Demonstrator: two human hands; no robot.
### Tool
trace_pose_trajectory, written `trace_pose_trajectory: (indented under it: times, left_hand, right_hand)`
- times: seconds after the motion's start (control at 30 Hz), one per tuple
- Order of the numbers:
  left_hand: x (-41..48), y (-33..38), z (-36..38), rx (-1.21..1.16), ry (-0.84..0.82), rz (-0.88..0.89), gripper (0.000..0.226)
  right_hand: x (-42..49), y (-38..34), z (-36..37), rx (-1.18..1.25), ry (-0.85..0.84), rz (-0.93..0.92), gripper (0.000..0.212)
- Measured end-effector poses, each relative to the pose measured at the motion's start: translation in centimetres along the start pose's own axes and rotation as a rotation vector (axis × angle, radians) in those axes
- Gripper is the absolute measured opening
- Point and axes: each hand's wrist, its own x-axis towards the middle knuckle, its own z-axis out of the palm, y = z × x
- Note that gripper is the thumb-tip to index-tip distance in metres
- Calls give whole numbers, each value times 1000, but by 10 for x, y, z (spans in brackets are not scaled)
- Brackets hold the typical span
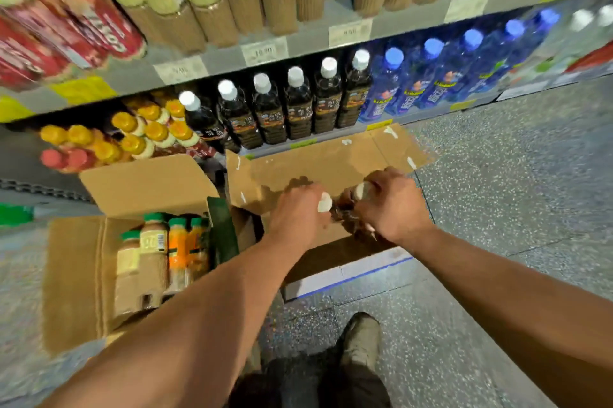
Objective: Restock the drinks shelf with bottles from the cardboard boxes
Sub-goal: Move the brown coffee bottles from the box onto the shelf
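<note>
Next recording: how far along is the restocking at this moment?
Done: a row of shelved dark bottles with white caps fronts the lowest shelf. In hand: the left hand and right hand each grip one of the held bottles, same dark kind, over the open right box. Left: the left box holds green-capped bottles not yet shelved; what remains inside the right box is hidden.

Speckled grey floor [497, 192]; dark shoe [361, 341] on it; white price label [264, 50] higher up.

The dark bottles [342, 212] are motion-blurred and mostly hidden, and the price tags [263, 51] are too blurred to read.
</note>
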Motion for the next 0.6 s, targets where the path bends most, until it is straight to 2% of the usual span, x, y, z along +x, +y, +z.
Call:
trace_pose_trajectory:
  times: [0.17, 0.6]
  left_hand:
    - [-31, 21, -80, -43, 88, 53, 44]
    - [-103, 34, -228, -61, 281, -10, 34]
  right_hand:
    - [-10, -55, -66, 57, 36, -47, 23]
    - [-26, -185, -161, 138, 73, -246, 25]
